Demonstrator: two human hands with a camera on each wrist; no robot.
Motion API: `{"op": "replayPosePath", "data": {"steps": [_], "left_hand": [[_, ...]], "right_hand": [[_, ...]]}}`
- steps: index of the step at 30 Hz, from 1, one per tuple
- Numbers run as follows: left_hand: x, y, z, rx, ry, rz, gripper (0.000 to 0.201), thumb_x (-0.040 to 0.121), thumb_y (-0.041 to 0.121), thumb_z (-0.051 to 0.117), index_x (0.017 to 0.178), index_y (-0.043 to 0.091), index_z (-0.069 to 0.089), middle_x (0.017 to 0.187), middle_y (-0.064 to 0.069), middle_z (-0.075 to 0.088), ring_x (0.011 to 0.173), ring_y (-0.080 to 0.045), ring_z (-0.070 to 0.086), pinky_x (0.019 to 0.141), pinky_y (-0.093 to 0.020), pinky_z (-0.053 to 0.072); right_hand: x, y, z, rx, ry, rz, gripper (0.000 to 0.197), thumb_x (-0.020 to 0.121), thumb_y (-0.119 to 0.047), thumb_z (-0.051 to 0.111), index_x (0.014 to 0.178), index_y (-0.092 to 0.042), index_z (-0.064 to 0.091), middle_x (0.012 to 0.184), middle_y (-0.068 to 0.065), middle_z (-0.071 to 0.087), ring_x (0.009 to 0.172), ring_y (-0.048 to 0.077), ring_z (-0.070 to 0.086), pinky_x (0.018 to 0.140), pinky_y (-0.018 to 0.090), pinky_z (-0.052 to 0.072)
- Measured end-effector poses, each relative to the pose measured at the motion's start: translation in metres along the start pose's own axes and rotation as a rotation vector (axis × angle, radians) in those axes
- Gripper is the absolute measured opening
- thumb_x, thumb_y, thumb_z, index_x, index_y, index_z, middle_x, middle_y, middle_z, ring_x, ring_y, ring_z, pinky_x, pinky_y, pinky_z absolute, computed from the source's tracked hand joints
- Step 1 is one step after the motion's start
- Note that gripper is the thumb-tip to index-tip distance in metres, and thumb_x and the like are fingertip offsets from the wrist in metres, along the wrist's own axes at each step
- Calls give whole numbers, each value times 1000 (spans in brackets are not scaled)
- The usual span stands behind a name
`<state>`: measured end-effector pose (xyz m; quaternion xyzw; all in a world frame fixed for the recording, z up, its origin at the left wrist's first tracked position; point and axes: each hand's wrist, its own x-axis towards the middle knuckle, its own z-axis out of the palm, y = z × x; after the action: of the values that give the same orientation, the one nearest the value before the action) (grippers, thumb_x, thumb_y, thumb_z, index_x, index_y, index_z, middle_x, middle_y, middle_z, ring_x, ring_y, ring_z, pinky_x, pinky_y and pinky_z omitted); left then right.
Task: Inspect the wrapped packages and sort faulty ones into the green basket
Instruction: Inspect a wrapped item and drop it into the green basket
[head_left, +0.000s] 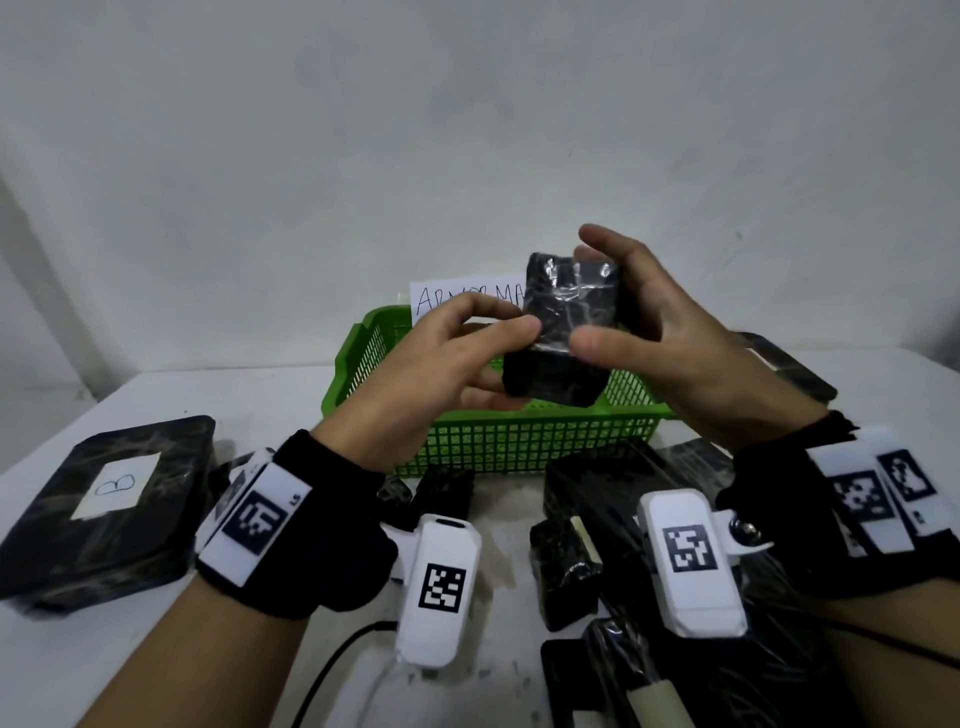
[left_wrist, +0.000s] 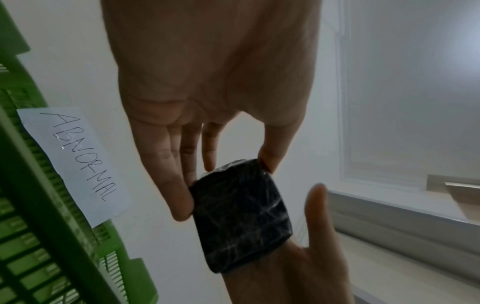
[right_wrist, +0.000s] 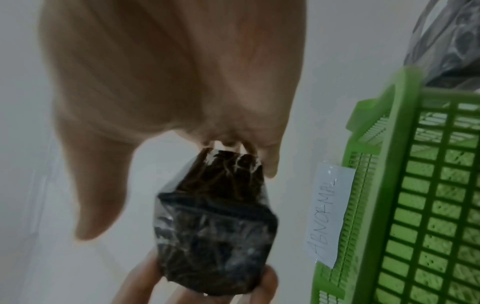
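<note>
A small black package (head_left: 566, 322) wrapped in clear film is held up over the green basket (head_left: 509, 421) by both hands. My left hand (head_left: 514, 322) pinches its left edge with thumb and fingers. My right hand (head_left: 602, 312) holds its right side, thumb across the front and fingers behind. In the left wrist view my left hand (left_wrist: 226, 189) grips the package (left_wrist: 239, 216), and the right hand (left_wrist: 319, 236) sits under it. In the right wrist view my right hand (right_wrist: 179, 201) touches the package's (right_wrist: 215, 236) crumpled top end.
A paper label reading ABNORMAL (left_wrist: 75, 162) is taped to the basket's far wall. A large black package marked B (head_left: 109, 499) lies at the left. Several black wrapped packages (head_left: 623, 519) crowd the table at the front right, and one (head_left: 789, 364) lies beyond the basket's right end.
</note>
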<state>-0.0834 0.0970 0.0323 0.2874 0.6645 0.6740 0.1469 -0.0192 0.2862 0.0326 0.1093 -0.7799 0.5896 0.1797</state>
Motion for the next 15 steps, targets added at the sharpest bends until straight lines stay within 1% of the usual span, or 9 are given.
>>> {"op": "replayPosePath", "data": {"steps": [2, 3, 5, 6, 7, 9, 12, 14, 15], "left_hand": [[0, -2, 0, -13, 12, 19, 27, 88, 21, 68, 112, 11, 60, 103, -7, 73, 76, -21, 73, 75, -34, 62], [1, -3, 0, -9, 17, 33, 31, 86, 20, 70, 114, 11, 59, 106, -8, 72, 80, -21, 74, 75, -34, 61], [0, -4, 1, 25, 21, 70, 44, 79, 21, 75, 119, 12, 58, 113, -7, 70, 87, -19, 75, 77, -34, 61], [0, -5, 1, 50, 13, 84, 50, 76, 22, 76, 121, 13, 57, 116, -6, 69, 90, -19, 75, 78, -35, 61], [0, -6, 1, 78, 2, 92, 56, 73, 23, 78, 123, 15, 56, 118, -5, 67, 93, -19, 74, 79, -36, 61], [-1, -6, 2, 117, -27, 92, 63, 69, 27, 78, 127, 17, 54, 123, -2, 65, 95, -19, 74, 81, -38, 62], [-2, -5, 3, 99, -56, 82, 62, 71, 28, 74, 128, 16, 53, 124, -1, 65, 98, -18, 73, 79, -37, 61], [-2, -5, 4, 93, -62, 81, 60, 74, 31, 72, 129, 17, 52, 124, -1, 66, 98, -18, 73, 78, -37, 61], [-2, -6, 5, 100, -60, 83, 60, 74, 31, 72, 129, 17, 52, 125, -1, 65, 99, -18, 73, 78, -37, 61]], "right_hand": [[2, -1, 1, 46, 31, 55, 84, 75, -47, 80, 147, -32, 40, 144, -9, 55, 123, 7, 62, 104, 35, 48], [3, -1, 0, 63, 51, 89, 74, 79, -43, 80, 143, -30, 45, 137, -7, 62, 116, 9, 67, 97, 35, 51], [2, 0, -3, 87, 64, 148, 57, 83, -31, 74, 135, -25, 54, 118, -3, 74, 100, 13, 74, 76, 30, 57], [2, 1, -4, 94, 67, 160, 50, 85, -23, 72, 133, -22, 57, 110, -1, 76, 92, 14, 75, 68, 27, 57], [2, 1, -4, 96, 78, 157, 46, 87, -14, 70, 131, -19, 58, 103, -2, 78, 86, 14, 75, 63, 26, 58], [2, 1, -3, 75, 127, 125, 43, 88, -4, 68, 128, -16, 58, 87, -7, 77, 77, 11, 74, 60, 27, 59], [5, 3, -2, 36, 211, 55, 41, 86, 2, 68, 122, -15, 57, 72, -10, 75, 67, 9, 72, 56, 23, 56], [6, 4, -2, 33, 250, 35, 38, 85, 2, 68, 117, -15, 56, 68, -8, 74, 63, 9, 71, 55, 23, 54], [5, 5, -1, 32, 254, 35, 39, 85, 2, 69, 117, -15, 56, 70, -7, 74, 64, 10, 71, 56, 24, 54]]}}
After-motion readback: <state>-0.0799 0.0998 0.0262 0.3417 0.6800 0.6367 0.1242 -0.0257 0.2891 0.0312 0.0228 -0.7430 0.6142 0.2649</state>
